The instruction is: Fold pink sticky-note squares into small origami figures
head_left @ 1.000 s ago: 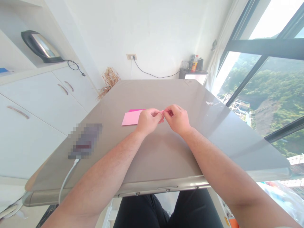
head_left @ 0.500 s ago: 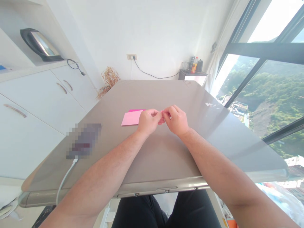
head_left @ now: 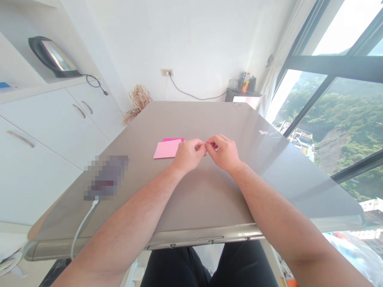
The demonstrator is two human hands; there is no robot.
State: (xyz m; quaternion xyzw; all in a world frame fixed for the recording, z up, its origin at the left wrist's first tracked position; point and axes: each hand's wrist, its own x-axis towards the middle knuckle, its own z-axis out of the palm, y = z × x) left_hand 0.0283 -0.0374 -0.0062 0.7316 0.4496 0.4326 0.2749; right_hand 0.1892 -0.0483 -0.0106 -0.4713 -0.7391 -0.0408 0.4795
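Across the head cam view, a grey-brown table (head_left: 200, 195) fills the ctr, near edge just above 2 dark trouser legs (head_left: 173, 265). On its L side lies a pixelated dark item (head_left: 107, 177), too blurred to ID, w/ a white cable (head_left: 82, 227) running off the near edge. Some whitish scraps or marks (head_left: 266, 132) show at R, toward the window (head_left: 332, 115). Past the far edge: a small cabinet (head_left: 243, 98) w/ an orange-ish bottle (head_left: 245, 83) & other containers on top, a wall outlet (head_left: 166, 72) w/ a black cord (head_left: 196, 97), & dried stalks (head_left: 139, 99) near the far L corner. Far L, a kettle (head_left: 58, 59) sits in a white shelf unit.

Near table ctr, the light pink paper (head_left: 166, 148) lies flat, partly over the dark pink paper (head_left: 173, 139). Both are just L of the left hand (head_left: 189, 153), which blocks their R ends; can't tell if it touches them. The right hand (head_left: 223, 151) is farther off. Hands meet R of the papers, thumbs & forefingers of both pinched at a small pinkish bit (head_left: 206, 144), mostly hidden; can't tell what it is.
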